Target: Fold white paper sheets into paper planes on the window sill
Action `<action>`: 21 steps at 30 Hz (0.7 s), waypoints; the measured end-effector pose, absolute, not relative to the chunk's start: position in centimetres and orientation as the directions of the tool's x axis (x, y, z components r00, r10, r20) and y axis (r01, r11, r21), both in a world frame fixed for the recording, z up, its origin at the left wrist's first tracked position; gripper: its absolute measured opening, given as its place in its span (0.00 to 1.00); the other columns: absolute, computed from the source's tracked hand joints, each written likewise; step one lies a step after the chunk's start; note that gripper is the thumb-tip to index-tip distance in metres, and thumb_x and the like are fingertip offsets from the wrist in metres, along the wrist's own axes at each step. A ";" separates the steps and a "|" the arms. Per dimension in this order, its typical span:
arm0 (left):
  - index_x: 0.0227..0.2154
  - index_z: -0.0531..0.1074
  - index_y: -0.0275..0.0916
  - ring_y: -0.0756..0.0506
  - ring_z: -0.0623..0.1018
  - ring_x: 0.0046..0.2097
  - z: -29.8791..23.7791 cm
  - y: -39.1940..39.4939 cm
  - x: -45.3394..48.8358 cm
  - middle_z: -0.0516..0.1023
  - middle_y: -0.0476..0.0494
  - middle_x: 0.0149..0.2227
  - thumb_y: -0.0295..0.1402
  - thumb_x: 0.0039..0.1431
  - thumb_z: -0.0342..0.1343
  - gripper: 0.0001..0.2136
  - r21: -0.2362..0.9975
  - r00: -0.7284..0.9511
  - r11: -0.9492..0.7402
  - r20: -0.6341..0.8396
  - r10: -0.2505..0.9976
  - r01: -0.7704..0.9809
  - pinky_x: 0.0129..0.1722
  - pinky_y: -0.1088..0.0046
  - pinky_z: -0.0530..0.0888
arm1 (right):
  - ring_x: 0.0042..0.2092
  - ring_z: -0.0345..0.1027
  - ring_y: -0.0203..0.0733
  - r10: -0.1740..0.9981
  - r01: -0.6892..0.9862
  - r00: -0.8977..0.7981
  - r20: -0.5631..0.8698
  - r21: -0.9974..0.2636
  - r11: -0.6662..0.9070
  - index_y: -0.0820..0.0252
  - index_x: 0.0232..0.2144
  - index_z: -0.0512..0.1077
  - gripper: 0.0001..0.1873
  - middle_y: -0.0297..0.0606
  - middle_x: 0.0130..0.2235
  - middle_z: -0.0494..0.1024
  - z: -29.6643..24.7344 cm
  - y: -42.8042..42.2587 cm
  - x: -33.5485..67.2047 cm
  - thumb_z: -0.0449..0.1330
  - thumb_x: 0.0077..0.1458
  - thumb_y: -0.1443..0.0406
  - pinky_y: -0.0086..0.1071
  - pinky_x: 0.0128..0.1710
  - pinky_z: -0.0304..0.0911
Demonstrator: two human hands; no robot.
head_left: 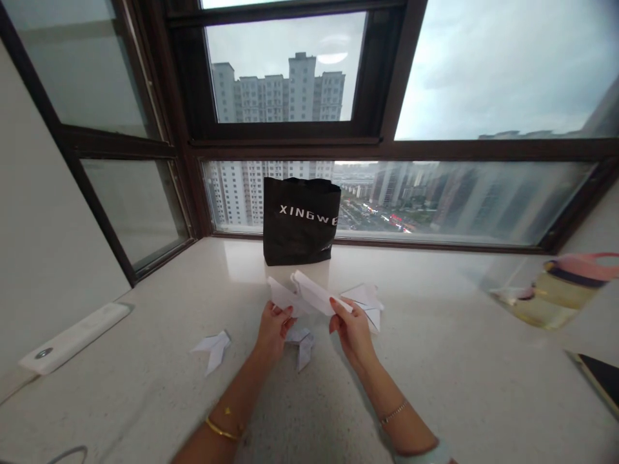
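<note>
Both of my hands hold a folded sheet of white paper [316, 293] above the sill. My left hand [276, 328] pinches its left part between thumb and fingers, and my right hand [352, 325] pinches its right part. Whether it is one sheet or two pieces, I cannot tell. Below and between the hands lies a small folded paper piece [304, 348], partly hidden by my left hand. Another folded paper piece [214, 351] rests to the left. Behind my right hand is a larger folded paper piece [366, 299], partly covered.
A black bag [300, 225] with white letters stands upright against the window. On the left lies a white power strip [75, 338] with a cord. To the right are a yellowish bottle [556, 299] with a pink lid and a dark flat device [599, 377] at the edge.
</note>
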State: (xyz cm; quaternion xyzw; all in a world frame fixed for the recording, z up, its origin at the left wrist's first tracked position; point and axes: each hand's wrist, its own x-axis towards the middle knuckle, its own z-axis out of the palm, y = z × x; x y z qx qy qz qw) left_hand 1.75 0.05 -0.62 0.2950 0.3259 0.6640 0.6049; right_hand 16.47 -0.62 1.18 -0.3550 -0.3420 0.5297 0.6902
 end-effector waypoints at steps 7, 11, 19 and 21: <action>0.43 0.63 0.42 0.46 0.73 0.43 0.0 -1.6 2.2 0.73 0.45 0.44 0.21 0.39 0.58 0.25 0.767 0.024 -0.016 0.041 0.999 -0.642 0.42 0.68 0.71 | 0.14 0.61 0.32 0.994 -0.300 0.068 0.087 -0.948 0.103 0.61 0.22 0.64 0.19 0.29 0.13 0.70 -0.3 -1.1 14.6 0.64 0.35 0.54 0.25 0.15 0.57; 0.49 0.59 0.45 0.46 0.72 0.46 0.4 -2.2 2.5 0.71 0.45 0.47 0.18 0.38 0.55 0.31 0.731 0.114 0.041 0.050 0.992 -0.681 0.46 0.66 0.69 | 0.15 0.59 0.31 0.990 -0.200 0.078 0.115 -0.971 0.128 0.61 0.23 0.65 0.19 0.29 0.13 0.69 -0.3 -1.1 14.8 0.63 0.36 0.53 0.24 0.15 0.53; 0.43 0.68 0.42 0.45 0.70 0.48 0.3 -2.0 2.6 0.70 0.44 0.49 0.31 0.46 0.59 0.18 0.701 0.155 0.068 0.062 0.986 -0.710 0.47 0.66 0.67 | 0.18 0.60 0.36 0.973 0.072 0.127 0.195 -0.980 0.187 0.60 0.22 0.66 0.18 0.31 0.15 0.68 -1.3 -0.3 15.3 0.59 0.39 0.50 0.29 0.18 0.55; 0.39 0.71 0.40 0.46 0.70 0.48 0.4 -1.9 2.9 0.72 0.43 0.46 0.36 0.47 0.58 0.14 0.702 0.105 0.026 0.070 0.992 -0.712 0.48 0.68 0.66 | 0.26 0.65 0.41 0.926 0.208 0.204 0.316 -0.939 0.274 0.60 0.25 0.69 0.19 0.38 0.24 0.74 -1.1 -0.1 15.5 0.60 0.37 0.51 0.33 0.24 0.59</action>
